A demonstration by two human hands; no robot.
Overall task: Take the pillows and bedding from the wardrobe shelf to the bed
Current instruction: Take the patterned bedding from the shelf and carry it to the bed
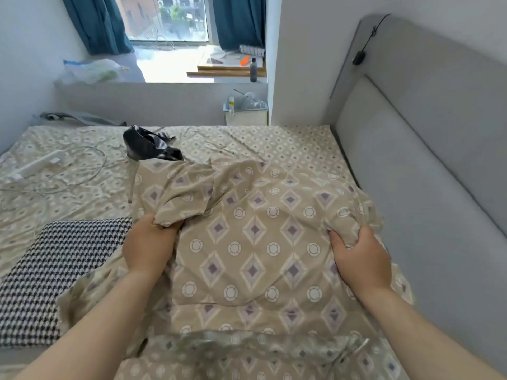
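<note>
A beige pillow (255,242) with a purple diamond and white ring pattern lies on the bed (82,193), close to the grey headboard. My left hand (149,248) grips a bunched fold of its cover at the left side. My right hand (359,259) clutches the cover at the right edge. More of the same patterned bedding (247,355) lies under my forearms at the near edge. A black and white houndstooth pillow (52,272) rests flat on the bed to the left.
A dark crumpled garment (149,145) lies mid-bed beyond the pillow. A white power strip with cables (38,165) sits at the left. The padded grey headboard (428,165) runs along the right. A small bin (245,111) and a cluttered window ledge (230,69) lie beyond the bed.
</note>
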